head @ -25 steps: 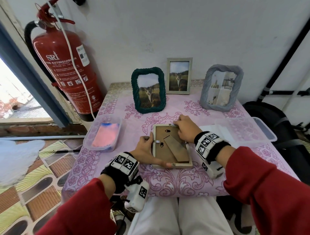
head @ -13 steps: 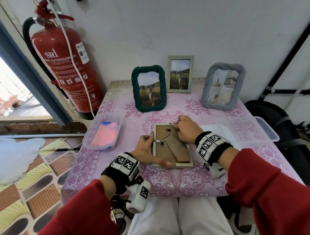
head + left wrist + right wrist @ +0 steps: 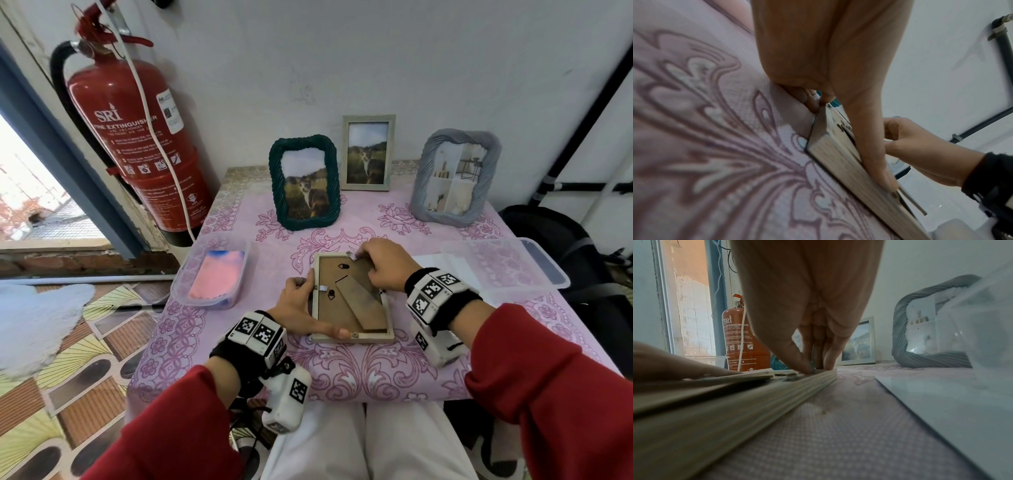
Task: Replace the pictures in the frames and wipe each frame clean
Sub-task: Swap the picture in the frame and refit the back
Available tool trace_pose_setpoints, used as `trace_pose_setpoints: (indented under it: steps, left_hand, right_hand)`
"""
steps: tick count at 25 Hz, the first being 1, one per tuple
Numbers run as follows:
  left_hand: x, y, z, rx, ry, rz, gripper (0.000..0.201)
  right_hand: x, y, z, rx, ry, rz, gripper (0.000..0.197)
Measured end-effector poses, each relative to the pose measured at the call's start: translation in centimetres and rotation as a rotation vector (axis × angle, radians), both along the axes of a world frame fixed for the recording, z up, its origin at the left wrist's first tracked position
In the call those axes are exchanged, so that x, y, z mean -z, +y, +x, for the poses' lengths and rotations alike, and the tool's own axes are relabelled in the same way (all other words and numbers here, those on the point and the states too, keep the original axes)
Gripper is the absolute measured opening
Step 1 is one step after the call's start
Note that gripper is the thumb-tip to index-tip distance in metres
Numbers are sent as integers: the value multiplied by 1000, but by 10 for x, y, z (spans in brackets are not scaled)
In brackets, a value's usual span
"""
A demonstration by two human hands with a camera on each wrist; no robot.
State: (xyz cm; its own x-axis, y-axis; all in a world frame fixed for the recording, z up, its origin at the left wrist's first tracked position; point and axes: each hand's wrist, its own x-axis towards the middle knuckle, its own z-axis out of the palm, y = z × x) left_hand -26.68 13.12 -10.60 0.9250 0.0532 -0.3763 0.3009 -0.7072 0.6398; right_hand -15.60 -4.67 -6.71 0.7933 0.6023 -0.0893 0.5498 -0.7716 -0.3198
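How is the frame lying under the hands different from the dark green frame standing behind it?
The flat frame lies face down on the tablecloth, its brown backing and stand showing; the green frame stands upright, its cat photo facing forward. The flat frame has a plain, pale, straight-edged border; the green frame has a twisted, rope-like border with rounded corners. The left hand and right hand touch the flat frame; nothing touches the green frame. Both are rectangular frames.
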Motion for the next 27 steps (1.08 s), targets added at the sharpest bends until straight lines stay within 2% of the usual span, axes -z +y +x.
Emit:
trace_pose_setpoints:
  steps: [10,15,23,25,27]
  left_hand:
    - [1,0,1,-24,-19,-13,143]
    - [1,-1,0,-38,-22,-17,148]
    - [-8,-4,-3,-54,22,-25,144]
    - [-16,-7,-1,-39,92,4,144]
    - [-26,-14,0,-17,108,109,143]
  right_hand:
    - [0,0,3,3,-14,-24,40]
    - [3,-2,7,-5,-5,0,37]
    - [2,-4,7,-26,3,19,37]
    - [3,-4,7,-23,4,13,37]
    - [3,-4,7,-21,4,10,37]
